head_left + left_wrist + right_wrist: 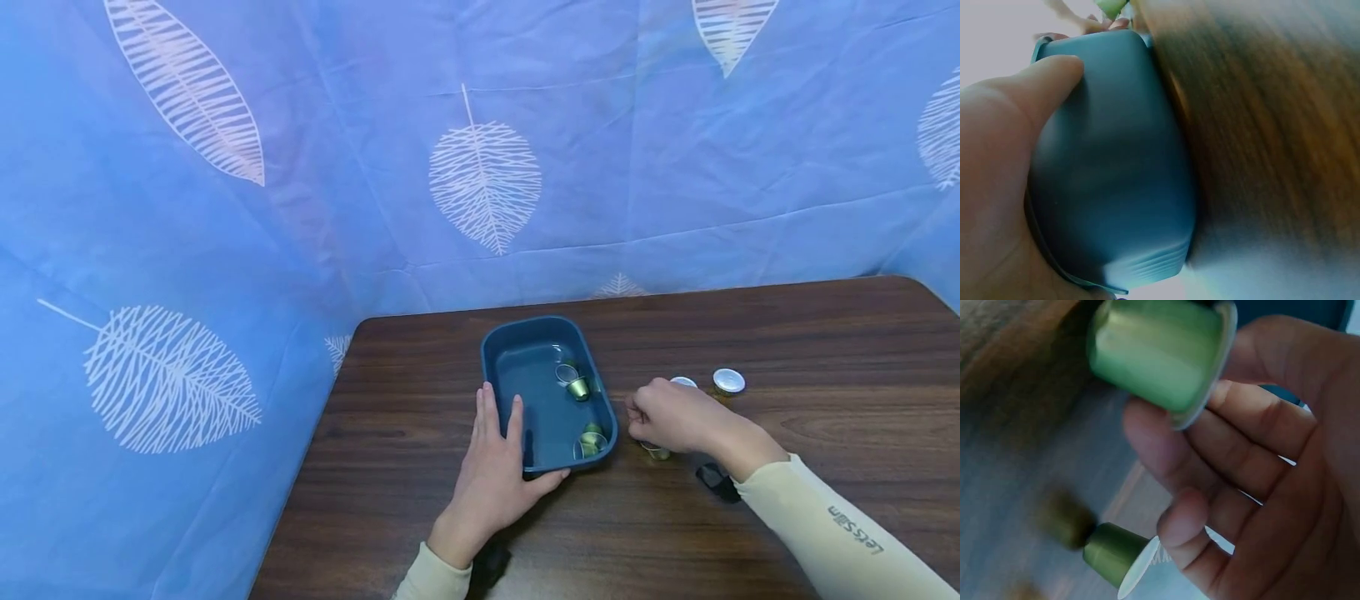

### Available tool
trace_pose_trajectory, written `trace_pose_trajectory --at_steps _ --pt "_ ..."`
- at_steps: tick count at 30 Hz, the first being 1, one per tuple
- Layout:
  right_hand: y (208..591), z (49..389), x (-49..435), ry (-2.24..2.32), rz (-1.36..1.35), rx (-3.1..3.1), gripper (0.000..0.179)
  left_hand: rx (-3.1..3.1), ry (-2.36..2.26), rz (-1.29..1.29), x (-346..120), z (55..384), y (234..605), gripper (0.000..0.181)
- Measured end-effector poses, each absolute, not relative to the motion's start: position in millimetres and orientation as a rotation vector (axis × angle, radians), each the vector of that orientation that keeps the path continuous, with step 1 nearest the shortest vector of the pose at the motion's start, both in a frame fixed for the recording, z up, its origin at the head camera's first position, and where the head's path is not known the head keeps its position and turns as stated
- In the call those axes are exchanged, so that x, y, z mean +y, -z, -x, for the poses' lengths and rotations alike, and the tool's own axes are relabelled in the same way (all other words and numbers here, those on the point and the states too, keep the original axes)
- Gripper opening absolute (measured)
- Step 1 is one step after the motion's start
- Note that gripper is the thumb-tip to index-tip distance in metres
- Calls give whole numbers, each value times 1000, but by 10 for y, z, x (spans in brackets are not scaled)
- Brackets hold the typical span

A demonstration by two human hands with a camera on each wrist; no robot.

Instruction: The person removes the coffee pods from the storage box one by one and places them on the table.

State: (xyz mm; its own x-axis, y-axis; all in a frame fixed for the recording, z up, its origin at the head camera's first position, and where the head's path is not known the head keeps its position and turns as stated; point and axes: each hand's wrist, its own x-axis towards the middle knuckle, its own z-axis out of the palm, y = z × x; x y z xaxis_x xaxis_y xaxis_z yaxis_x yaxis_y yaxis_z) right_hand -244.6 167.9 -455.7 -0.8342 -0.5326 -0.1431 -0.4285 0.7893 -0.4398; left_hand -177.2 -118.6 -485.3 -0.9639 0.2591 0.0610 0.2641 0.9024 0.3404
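My right hand pinches a green coffee capsule between thumb and fingers, just right of the blue bin. In the right wrist view, a second green capsule lies tipped below the fingers. Beyond the hand stands a capsule with its pale lid up; another pale lid is partly covered by the hand. My left hand rests spread over the near left corner of the blue bin; its straight thumb presses the outer wall. Several green capsules lie along the bin's right side.
The brown wooden table extends to both sides of the bin. A blue cloth with white leaf prints hangs behind and to the left. A black wrist device shows beneath the right wrist.
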Motion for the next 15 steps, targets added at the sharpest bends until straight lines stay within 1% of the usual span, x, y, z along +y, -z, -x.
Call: trace_pose_trajectory --at_steps 4,11,15 --pt "4599 2429 1705 584 756 2752 37 -3044 539 422 -1179 1767 4860 111" --pt "4528 2391 1734 570 724 2735 38 -3041 521 426 -1184 1769 4872 112" --pt "4490 2331 1769 592 766 2754 36 -3041 527 422 -1184 1766 4872 112"
